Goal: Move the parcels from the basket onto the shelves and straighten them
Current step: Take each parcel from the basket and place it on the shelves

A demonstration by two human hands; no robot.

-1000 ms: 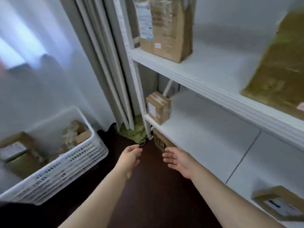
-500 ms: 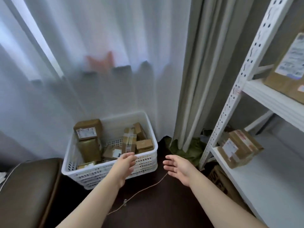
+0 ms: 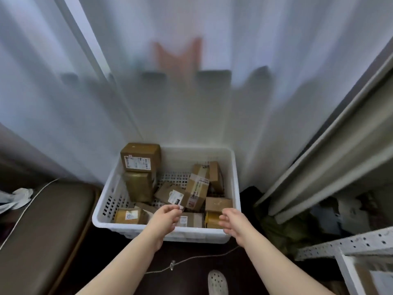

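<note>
Both hands have swung across to the basket [image 3: 197, 234] and are now over its near rim. Left hand [image 3: 168, 218] and right hand [image 3: 232, 222] are loosely curled, empty (nothing gripped yet). The taped parcel [image 3: 198, 186] leans just ahead between them, long axis pointing away, left hand nearer.

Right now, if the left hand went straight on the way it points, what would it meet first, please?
Probably the white-labelled parcel just ahead of the left hand, inside the basket; depth is unclear, so the hand may be above it.
</note>
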